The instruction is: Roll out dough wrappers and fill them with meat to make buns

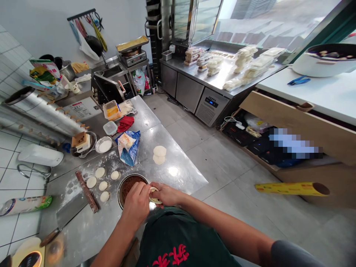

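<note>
My left hand (138, 199) and my right hand (164, 194) meet at the table's near edge, fingers closed around a round dough wrapper (154, 200). The left fingertips press on the wrapper's left rim, while the right hand cups its right side. Pale stuff shows inside the wrapper, partly hidden by the fingers. Just behind my left hand stands a metal bowl (119, 195) of dark brown filling (128, 185). Several small flattened dough discs (100, 172) lie left of the bowl. Two larger overlapping dough rounds (159, 152) lie beyond my hands.
A rolling pin (86, 191) and a broad-bladed knife (71, 212) lie on the floured steel table (178, 159). Further back are a blue bag (129, 157), a bowl of white powder (104, 145) and a red cloth (126, 124). The table's right edge borders the floor.
</note>
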`<state>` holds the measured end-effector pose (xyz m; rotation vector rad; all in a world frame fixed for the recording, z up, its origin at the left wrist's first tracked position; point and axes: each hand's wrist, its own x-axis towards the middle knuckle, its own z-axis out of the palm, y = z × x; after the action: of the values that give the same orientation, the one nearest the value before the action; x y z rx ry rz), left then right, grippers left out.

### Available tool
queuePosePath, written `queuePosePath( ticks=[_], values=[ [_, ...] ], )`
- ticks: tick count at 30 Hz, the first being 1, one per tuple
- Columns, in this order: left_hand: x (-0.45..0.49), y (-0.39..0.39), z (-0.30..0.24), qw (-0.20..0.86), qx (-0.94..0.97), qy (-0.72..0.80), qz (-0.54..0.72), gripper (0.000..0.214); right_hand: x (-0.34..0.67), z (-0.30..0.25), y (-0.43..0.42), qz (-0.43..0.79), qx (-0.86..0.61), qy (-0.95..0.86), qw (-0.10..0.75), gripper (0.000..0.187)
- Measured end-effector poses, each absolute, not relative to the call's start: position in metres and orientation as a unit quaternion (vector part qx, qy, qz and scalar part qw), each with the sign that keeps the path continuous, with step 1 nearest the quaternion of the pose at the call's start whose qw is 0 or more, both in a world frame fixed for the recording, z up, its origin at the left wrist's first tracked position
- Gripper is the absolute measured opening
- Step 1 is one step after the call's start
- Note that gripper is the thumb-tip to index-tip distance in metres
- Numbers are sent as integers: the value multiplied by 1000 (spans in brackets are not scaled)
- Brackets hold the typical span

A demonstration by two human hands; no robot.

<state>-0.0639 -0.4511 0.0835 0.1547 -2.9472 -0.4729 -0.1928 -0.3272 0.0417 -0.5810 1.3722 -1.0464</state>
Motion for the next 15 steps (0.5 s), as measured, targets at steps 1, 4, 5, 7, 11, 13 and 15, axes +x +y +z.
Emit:
queuePosePath(
  ticks=[1, 4, 5, 7, 11, 13, 15],
  values=[
    [-64, -451, 83, 77, 48, -983, -157, 20, -195, 43, -327, -444, -262, 606, 606, 16],
    [-65, -453, 80, 74, 26, -986, -148, 31, -203, 44, -326, -432, -297, 604, 600, 12],
    [-65, -455, 80, 74, 25, -986, -145, 29, -205, 44, -324, -448, -291, 581, 614, 17],
    [-66, -458, 82, 84, 42, -985, -145, 21, -207, 41, -321, -513, -252, 515, 639, 33],
    [-66, -460, 87, 130, 72, -977, -153, 23, -197, 33, -319, -629, -193, 408, 633, 45],
    [-67, -460, 88, 145, 65, -975, -153, 28, -191, 31, -321, -648, -191, 397, 621, 48],
    [-67, -459, 87, 151, 64, -975, -153, 22, -188, 31, -324, -647, -195, 411, 612, 48]
  ],
)
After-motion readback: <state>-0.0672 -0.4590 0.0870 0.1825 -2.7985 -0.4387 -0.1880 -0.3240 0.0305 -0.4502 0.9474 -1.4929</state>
